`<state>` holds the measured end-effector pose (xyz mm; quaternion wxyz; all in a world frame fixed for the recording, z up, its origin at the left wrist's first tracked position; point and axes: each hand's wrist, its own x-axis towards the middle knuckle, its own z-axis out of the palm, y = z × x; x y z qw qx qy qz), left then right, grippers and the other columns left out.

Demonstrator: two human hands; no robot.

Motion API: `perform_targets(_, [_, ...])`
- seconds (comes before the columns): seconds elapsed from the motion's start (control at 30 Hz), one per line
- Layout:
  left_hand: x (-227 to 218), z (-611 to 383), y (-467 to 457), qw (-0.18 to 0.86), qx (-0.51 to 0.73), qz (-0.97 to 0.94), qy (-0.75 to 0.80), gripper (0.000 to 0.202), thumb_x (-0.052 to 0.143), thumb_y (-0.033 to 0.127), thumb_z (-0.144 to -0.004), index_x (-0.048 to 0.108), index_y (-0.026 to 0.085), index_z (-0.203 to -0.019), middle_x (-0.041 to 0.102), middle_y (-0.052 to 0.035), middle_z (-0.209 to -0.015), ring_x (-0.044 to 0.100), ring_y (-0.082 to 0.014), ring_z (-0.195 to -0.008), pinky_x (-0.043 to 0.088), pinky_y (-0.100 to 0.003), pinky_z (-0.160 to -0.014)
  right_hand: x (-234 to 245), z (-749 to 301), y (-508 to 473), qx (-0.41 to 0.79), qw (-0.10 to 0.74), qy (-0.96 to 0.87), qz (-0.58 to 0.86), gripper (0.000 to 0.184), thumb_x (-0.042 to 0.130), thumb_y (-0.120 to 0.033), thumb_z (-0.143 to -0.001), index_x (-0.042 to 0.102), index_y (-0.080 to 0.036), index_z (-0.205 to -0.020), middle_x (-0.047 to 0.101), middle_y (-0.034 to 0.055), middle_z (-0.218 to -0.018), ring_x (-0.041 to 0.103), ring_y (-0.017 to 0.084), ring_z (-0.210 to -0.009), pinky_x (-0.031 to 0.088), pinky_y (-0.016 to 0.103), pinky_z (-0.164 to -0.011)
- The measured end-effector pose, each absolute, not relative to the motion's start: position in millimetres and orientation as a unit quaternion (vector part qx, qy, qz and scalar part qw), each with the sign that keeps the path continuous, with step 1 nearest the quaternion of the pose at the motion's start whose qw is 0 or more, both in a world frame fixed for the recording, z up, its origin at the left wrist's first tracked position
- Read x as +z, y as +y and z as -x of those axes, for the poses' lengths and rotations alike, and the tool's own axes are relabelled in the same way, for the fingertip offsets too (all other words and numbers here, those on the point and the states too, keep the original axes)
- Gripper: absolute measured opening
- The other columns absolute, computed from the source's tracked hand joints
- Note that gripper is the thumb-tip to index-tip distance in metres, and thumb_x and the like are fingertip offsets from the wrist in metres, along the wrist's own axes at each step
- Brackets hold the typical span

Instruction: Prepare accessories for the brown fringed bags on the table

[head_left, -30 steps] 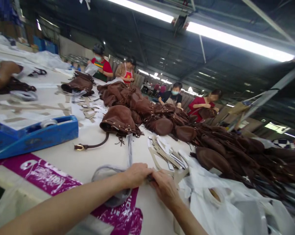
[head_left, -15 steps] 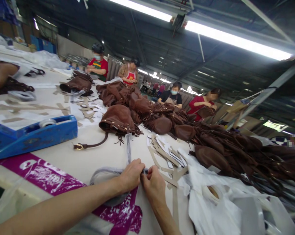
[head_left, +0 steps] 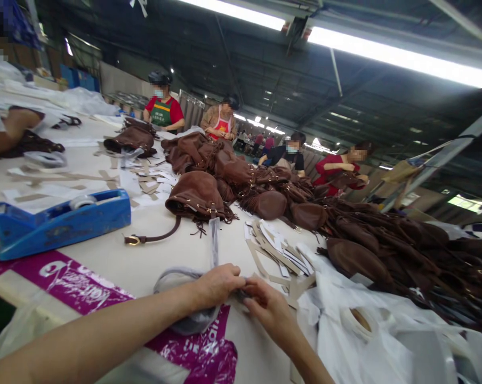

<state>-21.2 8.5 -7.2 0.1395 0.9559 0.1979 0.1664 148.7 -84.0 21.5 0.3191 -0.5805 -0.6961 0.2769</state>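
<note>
My left hand (head_left: 219,288) is closed, thumb and fingers pinching a strap that runs in grey see-through wrapping. Close beside it, my right hand (head_left: 271,309) has its fingertips curled round the same piece; the small part between the hands is mostly covered. The wrapped strap (head_left: 214,242) comes down from a brown fringed drawstring bag (head_left: 195,192) lying on the table. A grey wrapped loop (head_left: 177,277) rests under my left forearm. The bag's bare strap end with a gold buckle (head_left: 135,240) lies to the left.
A blue tape dispenser (head_left: 65,221) stands at the left, behind purple printed plastic (head_left: 73,280). Paper strips (head_left: 273,250) lie beyond my right hand. White plastic with a tape roll (head_left: 356,322) is at right. Brown bags (head_left: 268,205) are heaped across the table; co-workers stand behind them.
My right hand has moved a little right and its fingers have opened out from a tighter curl. My left hand has shifted slightly right. The view has turned a little to the left.
</note>
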Motion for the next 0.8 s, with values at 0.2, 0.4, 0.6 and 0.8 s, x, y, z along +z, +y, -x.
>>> perform_targets(0.2, [-3,24,12,0.161,0.163,-0.958,0.171,0.017,0.049,0.009,-0.085,0.063,0.018,-0.089,0.053,-0.0007,-0.082,0.049,-0.0149,-0.079,0.040,-0.023,-0.071,39,-179,-72,0.020,0.113,-0.864,0.490,0.035,0.056,-0.004,-0.080,0.066,-0.029,-0.102,0.059,0.0052,-0.111,0.059,0.018,-0.089,0.047,0.028,-0.077])
perform_targets(0.4, [10,25,2,0.113,0.152,-0.951,0.244,0.018,0.051,0.012,-0.085,0.060,0.020,-0.098,0.062,-0.0028,-0.088,0.057,-0.0183,-0.083,0.045,-0.027,-0.076,37,-161,-77,-0.053,0.057,-0.876,0.476,0.012,0.062,-0.012,-0.082,0.064,-0.023,-0.086,0.060,0.0036,-0.097,0.057,0.018,-0.084,0.045,0.028,-0.071])
perform_targets(0.6, [30,23,-22,0.109,0.081,-0.935,0.328,0.012,0.053,0.009,-0.080,0.061,0.016,-0.087,0.066,-0.0093,-0.093,0.061,-0.0232,-0.086,0.048,-0.034,-0.079,9,-135,-96,-0.040,0.168,-0.787,0.592,0.012,0.061,-0.012,-0.080,0.056,-0.021,-0.073,0.059,0.0024,-0.078,0.056,0.020,-0.075,0.042,0.030,-0.066])
perform_targets(0.8, [23,23,-27,0.149,0.118,-0.941,0.280,0.037,0.050,0.007,-0.079,0.056,0.018,-0.114,0.063,-0.0076,-0.103,0.058,-0.0223,-0.093,0.047,-0.032,-0.082,-1,-116,-87,0.011,0.274,-0.662,0.698,0.002,0.052,-0.020,-0.084,0.052,-0.021,-0.082,0.064,0.0031,-0.075,0.061,0.021,-0.071,0.043,0.029,-0.063])
